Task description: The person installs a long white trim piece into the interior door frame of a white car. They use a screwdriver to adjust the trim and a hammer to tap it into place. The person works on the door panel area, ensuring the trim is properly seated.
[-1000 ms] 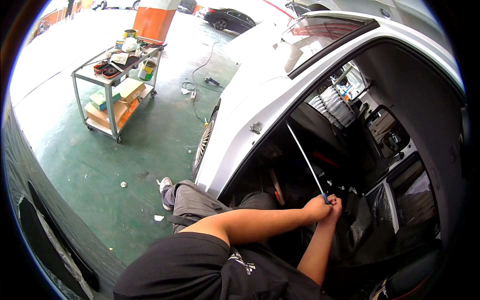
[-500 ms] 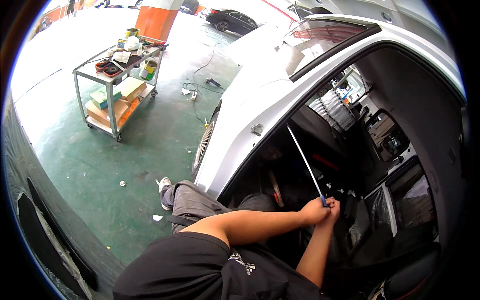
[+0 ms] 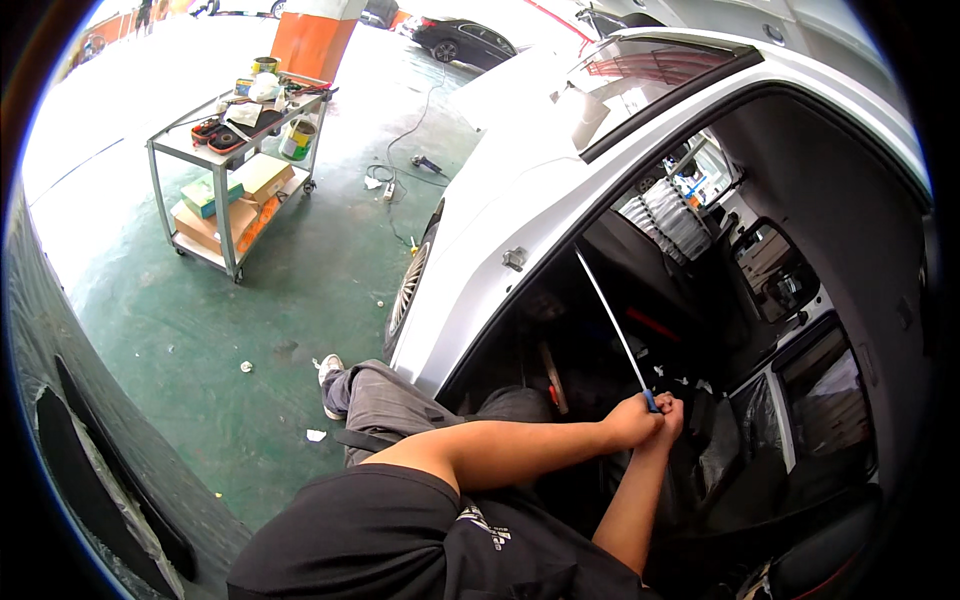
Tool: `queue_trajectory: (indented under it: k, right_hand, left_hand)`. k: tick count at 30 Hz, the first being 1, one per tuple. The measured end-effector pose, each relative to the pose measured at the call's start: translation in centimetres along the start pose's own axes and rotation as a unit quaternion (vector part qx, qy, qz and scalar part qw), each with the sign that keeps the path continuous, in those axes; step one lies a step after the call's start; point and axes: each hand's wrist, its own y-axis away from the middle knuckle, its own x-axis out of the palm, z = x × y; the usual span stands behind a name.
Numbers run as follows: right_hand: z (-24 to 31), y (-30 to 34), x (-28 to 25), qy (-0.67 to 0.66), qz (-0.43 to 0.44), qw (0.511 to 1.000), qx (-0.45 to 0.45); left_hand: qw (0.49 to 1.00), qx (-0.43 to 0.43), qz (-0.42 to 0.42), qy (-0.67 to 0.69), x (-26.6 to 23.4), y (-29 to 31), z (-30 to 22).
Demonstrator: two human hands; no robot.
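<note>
Inside the open doorway of a white car, my left hand [image 3: 630, 424] is closed around the blue handle [image 3: 651, 401] of a long, thin metal rod. My right hand [image 3: 670, 415] is clasped against the left one at the same handle, its fingers curled. From there the silver shaft [image 3: 615, 325] slants up and to the left. Its far end lies near the inner edge of the door opening, and whether it touches anything there I cannot tell. Below the shaft is dark interior, with a wooden-looking handle [image 3: 552, 378] with a red part left of my hands.
White bodywork [image 3: 470, 270] borders the opening on the left. On the green floor stands a metal trolley [image 3: 225, 180] with tools, cans and boxes. A power tool [image 3: 426, 164] and a cable lie near the car's wheel [image 3: 410, 285]. Plastic sheeting covers a surface at the far left.
Both hands and the rod's handle have shifted very slightly to the right. The grip on the rod is the same.
</note>
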Motion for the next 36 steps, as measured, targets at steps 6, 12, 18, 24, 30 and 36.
queue_trajectory:
  k: [6,12,18,24,30,36]
  right_hand:
    - [1.1,0.6,1.7,-0.004,-0.011,1.000,0.027]
    - [0.5,-0.1,0.1,0.023,0.003,1.000,-0.012]
    - [0.8,-0.6,0.6,-0.040,-0.033,0.997,0.056]
    - [-0.1,0.0,0.2,0.000,-0.028,0.999,0.018]
    - [-0.7,0.9,0.6,0.001,-0.016,1.000,0.005]
    - [-0.5,0.0,0.1,-0.027,-0.060,0.997,0.048]
  left_hand:
    - [0.999,-0.012,0.024,0.029,-0.7,1.8,-4.2]
    - [0.998,0.047,-0.020,0.041,0.4,0.8,-0.8]
    - [0.996,-0.060,-0.006,-0.068,0.3,-0.4,-2.2]
    - [1.000,0.007,-0.014,-0.022,-0.4,0.6,-0.6]
    - [0.999,-0.011,0.009,-0.032,-1.5,2.3,-3.0]
    - [0.997,-0.055,0.008,-0.058,-0.5,0.5,-1.4]
